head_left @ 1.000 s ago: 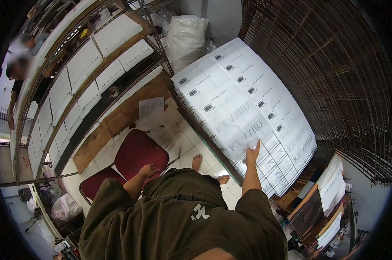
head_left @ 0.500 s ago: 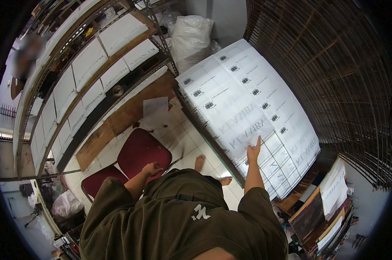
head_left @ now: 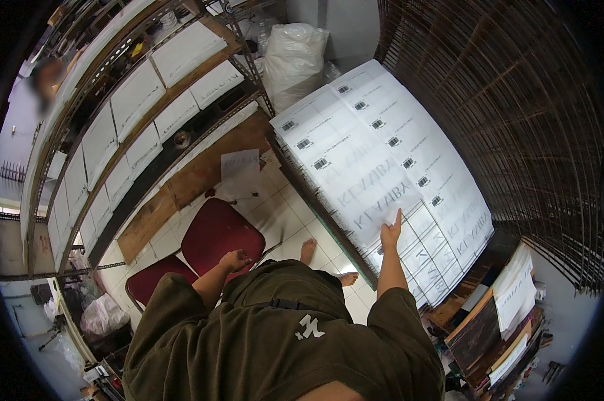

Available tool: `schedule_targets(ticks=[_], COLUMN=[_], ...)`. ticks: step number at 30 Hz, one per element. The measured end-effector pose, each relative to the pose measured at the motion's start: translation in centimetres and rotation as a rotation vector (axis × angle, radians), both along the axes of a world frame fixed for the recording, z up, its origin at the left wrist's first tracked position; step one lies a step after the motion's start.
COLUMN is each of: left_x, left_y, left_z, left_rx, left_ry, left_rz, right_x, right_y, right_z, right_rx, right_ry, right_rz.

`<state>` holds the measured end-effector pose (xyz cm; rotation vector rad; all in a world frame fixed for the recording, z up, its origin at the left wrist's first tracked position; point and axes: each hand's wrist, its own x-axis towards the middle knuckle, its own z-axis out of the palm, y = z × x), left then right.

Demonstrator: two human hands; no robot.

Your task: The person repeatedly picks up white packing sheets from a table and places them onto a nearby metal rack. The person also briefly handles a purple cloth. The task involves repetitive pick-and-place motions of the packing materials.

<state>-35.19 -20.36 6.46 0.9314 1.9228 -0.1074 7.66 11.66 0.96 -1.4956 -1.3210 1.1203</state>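
Barely any change over the last half-second: right hand (head_left: 390,234) again at near edge of sheet (head_left: 355,170), suggesting a pause in handling. One digit extended, others bunched; pinching or merely touching, cannot tell. Sheet flat atop rack (head_left: 343,235), long axis from far left to near right, lettering crosswise. Left hand (head_left: 234,260) near red chair (head_left: 218,230), fingers half curled, contents not tellable.

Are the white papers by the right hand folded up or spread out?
Spread out. The papers lie flat, side by side, with their print showing, near the right hand.
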Motion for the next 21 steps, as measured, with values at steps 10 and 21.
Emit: schedule_targets(ticks=[10, 21], left_x=[0.2, 0.2], left_y=[1.0, 1.6], left_z=[0.5, -2.6], left_rx=[-0.041, -0.024], left_ry=[-0.024, -0.031], left_rz=[0.071, -0.007], right_x=[-0.1, 1.7], right_y=[-0.1, -2.4], right_z=[1.0, 0.0], right_rx=[-0.135, -0.048], right_ry=[0.008, -0.137], right_rz=[0.019, -0.136])
